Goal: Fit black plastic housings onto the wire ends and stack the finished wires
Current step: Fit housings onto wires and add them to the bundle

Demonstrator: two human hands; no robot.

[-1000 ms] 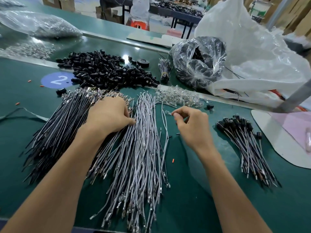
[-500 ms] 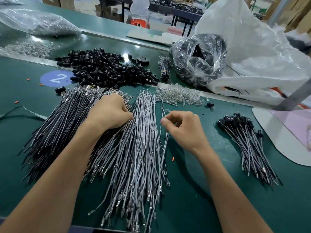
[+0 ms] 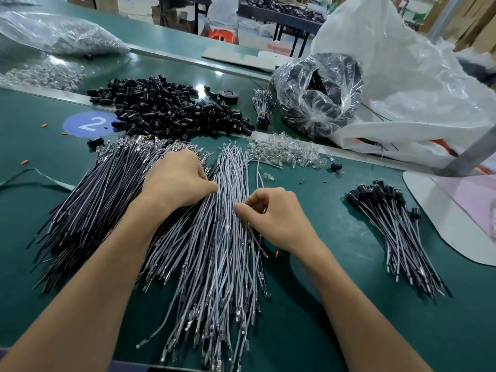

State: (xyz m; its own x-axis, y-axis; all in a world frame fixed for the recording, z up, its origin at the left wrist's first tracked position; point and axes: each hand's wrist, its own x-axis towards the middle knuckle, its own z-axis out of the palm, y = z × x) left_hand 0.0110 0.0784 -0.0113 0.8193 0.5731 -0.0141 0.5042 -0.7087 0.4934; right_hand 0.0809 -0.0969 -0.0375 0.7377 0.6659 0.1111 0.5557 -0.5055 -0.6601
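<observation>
A fan of black wires (image 3: 88, 208) lies at the left of the green table and a fan of grey wires (image 3: 214, 264) in the middle. My left hand (image 3: 177, 181) rests with curled fingers on the tops of the wires where the two fans meet; its fingertips are hidden. My right hand (image 3: 273, 216) sits on the right side of the grey wires, thumb and forefinger pinching among them. A heap of black plastic housings (image 3: 166, 108) lies behind the wires. The stack of finished wires with housings (image 3: 394, 232) lies at the right.
Clear small bulbs (image 3: 284, 151) lie in a heap behind my right hand. A clear bag of black parts (image 3: 319, 95) and a big white bag (image 3: 410, 84) stand at the back right. A white board (image 3: 429, 210) lies at the right edge. A banded wire bundle (image 3: 263, 108) lies by the housings.
My right hand has moved left and toward me, from the bare table beside the grey wires onto their right side. My left hand has stayed on the wire tops.
</observation>
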